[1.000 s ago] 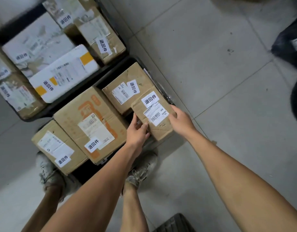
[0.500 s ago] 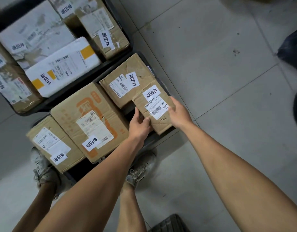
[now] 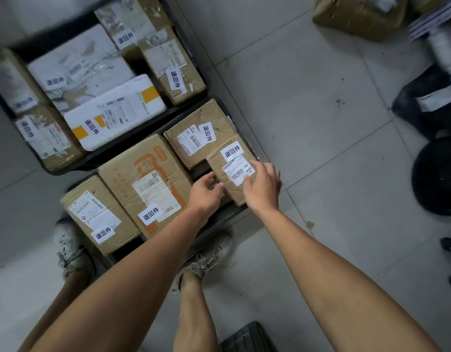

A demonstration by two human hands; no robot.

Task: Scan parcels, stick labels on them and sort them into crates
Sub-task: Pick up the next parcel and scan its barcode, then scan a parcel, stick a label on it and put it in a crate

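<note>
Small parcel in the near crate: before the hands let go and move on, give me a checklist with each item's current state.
1. Small parcel carries a white return sticker: ok.
2. Barcode label faces up: ok.
3. Parcel lies inside the near crate: ok.
4. Parcel lies flat: not ok, it leans on the neighbouring box.
5. Left hand is free of the parcel: cannot tell, fingertips at its edge.
6. Right hand is free of the parcel: not ok, it rests on top.

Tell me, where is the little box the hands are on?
In the head view, the little box sits at the right end of the near crate, partly on a bigger box, between the left hand and right hand.
</note>
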